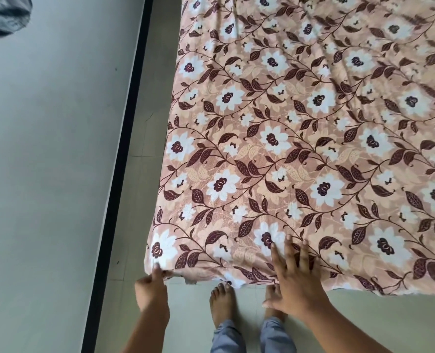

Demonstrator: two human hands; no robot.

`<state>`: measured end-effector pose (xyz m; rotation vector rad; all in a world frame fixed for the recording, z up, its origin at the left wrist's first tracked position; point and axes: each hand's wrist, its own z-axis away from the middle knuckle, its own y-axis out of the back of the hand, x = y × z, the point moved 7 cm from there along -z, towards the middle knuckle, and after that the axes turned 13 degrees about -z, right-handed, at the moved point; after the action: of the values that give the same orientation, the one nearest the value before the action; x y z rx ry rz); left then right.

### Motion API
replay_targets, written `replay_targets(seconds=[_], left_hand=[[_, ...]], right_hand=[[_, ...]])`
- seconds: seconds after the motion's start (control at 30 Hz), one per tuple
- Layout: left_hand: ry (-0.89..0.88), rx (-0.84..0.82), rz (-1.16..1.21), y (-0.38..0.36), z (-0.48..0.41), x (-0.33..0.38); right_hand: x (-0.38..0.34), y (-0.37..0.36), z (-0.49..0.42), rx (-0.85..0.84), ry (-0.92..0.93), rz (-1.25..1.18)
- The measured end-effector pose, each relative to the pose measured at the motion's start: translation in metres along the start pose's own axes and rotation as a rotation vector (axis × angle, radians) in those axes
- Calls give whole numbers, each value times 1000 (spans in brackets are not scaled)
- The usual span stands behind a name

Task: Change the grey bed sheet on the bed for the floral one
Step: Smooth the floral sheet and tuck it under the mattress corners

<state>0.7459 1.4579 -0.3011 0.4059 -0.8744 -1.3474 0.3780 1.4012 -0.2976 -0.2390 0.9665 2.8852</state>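
Risk noted: the floral sheet could be dragged askew if its corner were pulled harder than the flat hand allowed, and the creases toward the bed's far right would then be deepened. The hem hanging at the bed's near edge lay just above bare toes and could be trodden on.

Left hand: the sheet's corner was pinched at the bed's near left corner.

Right hand: fingers were straight and spread, pressed flat on the sheet at the bed's near edge, with nothing gripped.

The sheet was recorded as pinkish tan with white flowers and maroon leaves. It was spread over the bed, which was hidden beneath it. It was smooth near and rumpled far right.

A grey cloth was seen well beyond the bed's far left; its support could not be told.
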Motion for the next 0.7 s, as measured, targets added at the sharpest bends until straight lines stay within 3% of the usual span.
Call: replay_targets(seconds=[0.1,0.23,0.5,0.6,0.63,0.7], left_hand=[[16,-12,53,-3,5,3],[-44,56,-120,16,-3,7],[33,-19,-298,21,-15,10],[76,-4,-384,28,-7,33],[90,33,-421,34,-2,38],[-43,42,-584,32,15,64]], right_hand=[[1,1,-1,53,14,-2],[-1,2,1,-19,-4,15],[-6,17,13,-74,67,10],[-2,43,19,93,127,-12],[1,48,23,79,116,-44],[22,64,33,21,34,-112]])
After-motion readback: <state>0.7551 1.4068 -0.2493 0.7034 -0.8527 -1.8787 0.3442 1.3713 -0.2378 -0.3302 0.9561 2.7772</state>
